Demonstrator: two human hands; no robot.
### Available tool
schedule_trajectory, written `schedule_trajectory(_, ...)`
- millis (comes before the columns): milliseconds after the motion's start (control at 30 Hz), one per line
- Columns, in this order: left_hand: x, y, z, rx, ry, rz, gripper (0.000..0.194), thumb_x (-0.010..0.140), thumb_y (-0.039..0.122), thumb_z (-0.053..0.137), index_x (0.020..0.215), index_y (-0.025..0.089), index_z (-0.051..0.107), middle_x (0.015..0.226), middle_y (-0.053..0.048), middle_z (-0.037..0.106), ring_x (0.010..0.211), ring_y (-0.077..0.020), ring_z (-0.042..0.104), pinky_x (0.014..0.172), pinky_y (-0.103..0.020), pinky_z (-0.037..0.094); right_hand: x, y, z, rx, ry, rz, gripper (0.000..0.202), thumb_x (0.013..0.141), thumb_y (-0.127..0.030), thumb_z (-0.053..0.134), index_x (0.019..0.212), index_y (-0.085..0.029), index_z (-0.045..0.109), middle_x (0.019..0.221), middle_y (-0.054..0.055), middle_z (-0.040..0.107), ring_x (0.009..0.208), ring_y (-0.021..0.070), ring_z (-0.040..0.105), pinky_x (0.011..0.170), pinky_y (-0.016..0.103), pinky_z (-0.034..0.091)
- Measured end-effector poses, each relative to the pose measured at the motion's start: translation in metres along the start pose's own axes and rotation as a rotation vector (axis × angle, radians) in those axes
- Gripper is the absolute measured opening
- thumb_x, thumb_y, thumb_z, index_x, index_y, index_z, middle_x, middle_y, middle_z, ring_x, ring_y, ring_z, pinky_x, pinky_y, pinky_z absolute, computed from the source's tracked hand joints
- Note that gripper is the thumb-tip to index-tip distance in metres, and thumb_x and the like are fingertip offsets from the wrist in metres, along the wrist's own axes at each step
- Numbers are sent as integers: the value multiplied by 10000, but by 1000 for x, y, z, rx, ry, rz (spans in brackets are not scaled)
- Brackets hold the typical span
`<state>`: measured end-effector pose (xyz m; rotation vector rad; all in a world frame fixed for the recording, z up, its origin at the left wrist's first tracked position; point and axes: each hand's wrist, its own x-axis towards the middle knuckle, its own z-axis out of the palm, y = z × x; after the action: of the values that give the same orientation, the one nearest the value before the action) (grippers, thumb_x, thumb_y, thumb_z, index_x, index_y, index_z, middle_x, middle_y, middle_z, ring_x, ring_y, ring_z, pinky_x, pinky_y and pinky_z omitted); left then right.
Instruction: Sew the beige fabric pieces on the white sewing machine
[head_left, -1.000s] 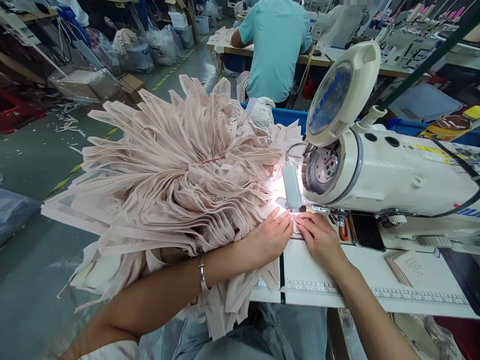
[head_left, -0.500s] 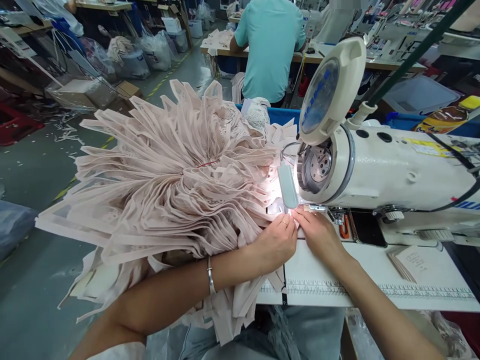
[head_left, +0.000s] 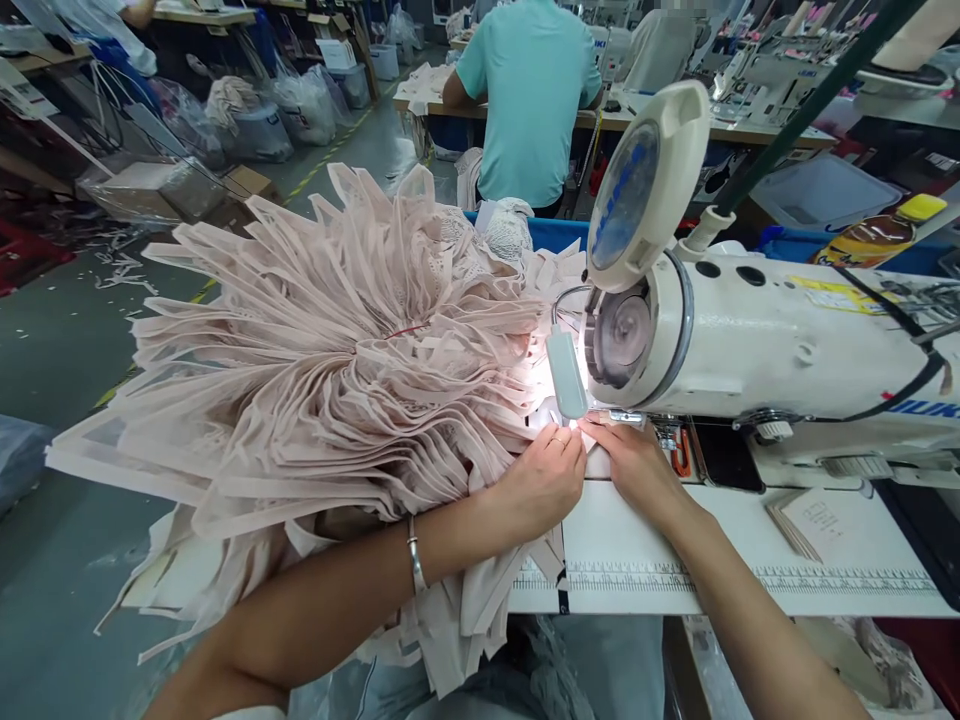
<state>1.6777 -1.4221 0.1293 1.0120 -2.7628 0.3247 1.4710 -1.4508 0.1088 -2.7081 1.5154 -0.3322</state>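
Observation:
A big heap of pale pink fabric pieces (head_left: 360,370) fans out to the left of the white sewing machine (head_left: 757,340). Below the small grey lamp (head_left: 566,375), at the lit needle area, my left hand (head_left: 544,480) pinches the edge of a pale pink piece. Just right of it, my right hand (head_left: 637,470) has its fingertips closed on the same fabric, nearly touching the left fingertips. My left forearm lies across the heap's front. The needle itself is hidden behind the lamp and fingers.
A ruler strip (head_left: 832,580) runs along the table's front edge. Paper tags (head_left: 814,525) and a dark phone-like object (head_left: 724,455) lie to the right. Behind the machine are a bottle (head_left: 877,235) and a blue bin edge (head_left: 555,232). A person in a teal shirt (head_left: 529,95) sits ahead.
The whole view has shifted slightly, moving everything a little left. The disc in the machine's open head looks blurred now, where its holes showed before. Both hands keep nearly the same place at the fabric.

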Motion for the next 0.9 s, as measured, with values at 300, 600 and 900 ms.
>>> schedule_trajectory(300, -3, 0, 6, 38, 45, -26, 289, 939, 26, 405, 1102, 86, 636, 1140, -144, 642, 972, -219, 605, 956, -395, 434, 3, -8, -4, -73, 10, 24, 628, 860, -14, 352, 1364, -262, 633, 1190, 88, 730, 1007, 266, 671, 900, 433, 528)
schedule_trajectory(600, -3, -1, 2, 79, 61, -47, 296, 934, 38, 405, 1119, 98, 628, 1218, -154, 629, 1008, -221, 598, 977, -398, 429, 5, -8, -5, -39, -50, 74, 596, 880, -44, 359, 1359, -278, 626, 1091, 84, 749, 950, 253, 674, 821, 369, 500)
schedule_trajectory(900, -2, -2, 2, 90, 39, -60, 315, 947, 57, 394, 1178, 71, 607, 1221, -171, 622, 989, -233, 606, 934, -395, 443, 9, -15, -7, -59, -65, 108, 564, 894, -63, 343, 1319, -284, 640, 883, 64, 734, 806, 243, 650, 772, 355, 473)
